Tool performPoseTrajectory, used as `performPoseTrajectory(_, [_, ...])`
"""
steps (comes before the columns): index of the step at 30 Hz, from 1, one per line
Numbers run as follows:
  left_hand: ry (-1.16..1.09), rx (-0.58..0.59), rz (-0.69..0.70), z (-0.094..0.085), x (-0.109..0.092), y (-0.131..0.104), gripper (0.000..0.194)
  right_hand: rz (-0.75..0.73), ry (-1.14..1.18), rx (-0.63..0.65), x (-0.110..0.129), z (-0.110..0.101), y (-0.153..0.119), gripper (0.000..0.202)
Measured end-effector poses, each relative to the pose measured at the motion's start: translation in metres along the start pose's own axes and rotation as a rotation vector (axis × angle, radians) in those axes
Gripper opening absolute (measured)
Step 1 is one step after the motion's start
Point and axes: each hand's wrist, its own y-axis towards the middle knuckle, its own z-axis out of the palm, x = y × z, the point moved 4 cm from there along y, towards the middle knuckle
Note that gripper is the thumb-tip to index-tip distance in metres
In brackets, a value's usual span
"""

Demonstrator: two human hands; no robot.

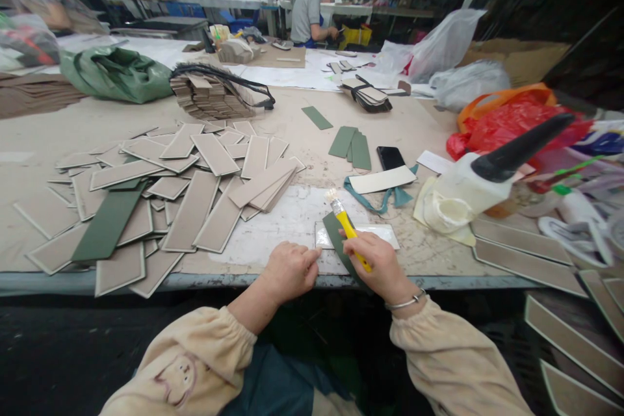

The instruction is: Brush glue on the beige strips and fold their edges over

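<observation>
Your right hand (373,259) pinches a yellow brush (345,221); your left hand (292,266) curls at the left end of a white panel (385,234), perhaps steadying it, any pinch unclear.

Panels (192,211) lie left of the brush (344,220), the bottle (475,188) right.

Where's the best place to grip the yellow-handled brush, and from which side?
Grip the brush by its yellow handle, well behind the bristles, probably from the near right, where the right hand already holds it. The handle slants back toward the wearer while the bristles point away. Coming from the left would likely crowd the left hand.
</observation>
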Motion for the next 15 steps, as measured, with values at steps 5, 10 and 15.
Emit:
performPoseTrajectory(5, [-0.001,0.005,0.002,0.0,0.0,0.0,0.027,0.044,-0.051,0.063,0.002,0.007,0.002,0.018])
performPoseTrajectory(10, [-0.007,0.004,0.0,0.002,0.001,-0.001,0.027,0.073,-0.128,0.065,0.002,0.004,0.0,0.017])
performPoseTrajectory(15, [0.002,-0.005,0.004,0.003,0.001,-0.001,0.026,0.088,-0.174,0.036,-0.003,-0.005,-0.006,0.016])
